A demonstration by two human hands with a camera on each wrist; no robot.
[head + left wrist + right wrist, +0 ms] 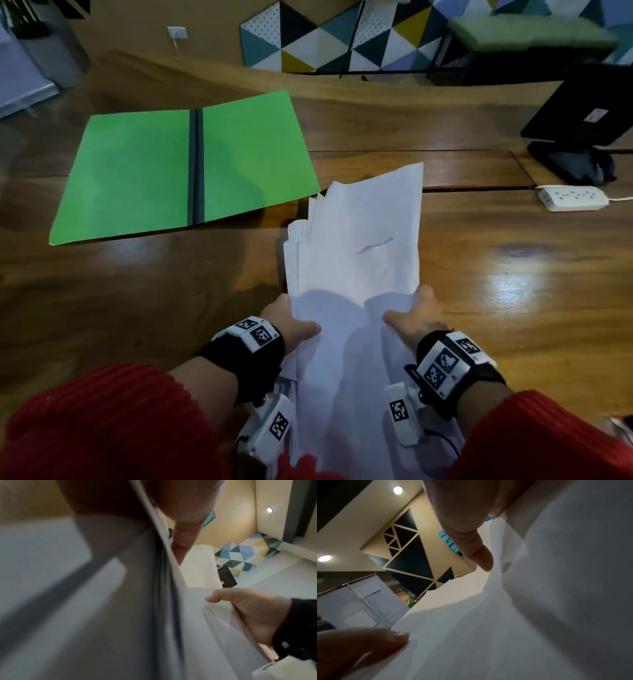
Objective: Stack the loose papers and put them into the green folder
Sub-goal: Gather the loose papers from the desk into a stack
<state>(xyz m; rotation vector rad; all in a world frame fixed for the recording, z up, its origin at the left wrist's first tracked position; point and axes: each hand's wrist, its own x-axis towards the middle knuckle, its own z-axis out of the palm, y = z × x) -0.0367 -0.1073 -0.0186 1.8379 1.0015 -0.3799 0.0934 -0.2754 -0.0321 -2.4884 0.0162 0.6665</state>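
Now, left grip: left hand [291,323] clamped on the left edge of the sheaf of loose white papers [356,274], thumb on top, low centre of the head view.
Right grip: right hand [416,317] clamped on the sheaf's right edge, thumb [481,555] pressed onto the top sheet in the right wrist view.
Papers: held between both hands above the glossy brown wooden table [496,274], far end tilted toward upper centre, far edges uneven and fanned at the left.
Left wrist view: stacked sheet edges [164,601] seen side-on, blurred; opposite hand [248,609] at the lower right.
Folder: flat green folder with a dark spine [185,164], lying open in the upper left of the frame, its near right corner just beside the papers' far end.
Wrists: black bands with white marker blocks, red knitted sleeves [102,421] along the bottom edge.
Surroundings: white power strip [572,197] at the right, black monitor stand [575,161] above it.
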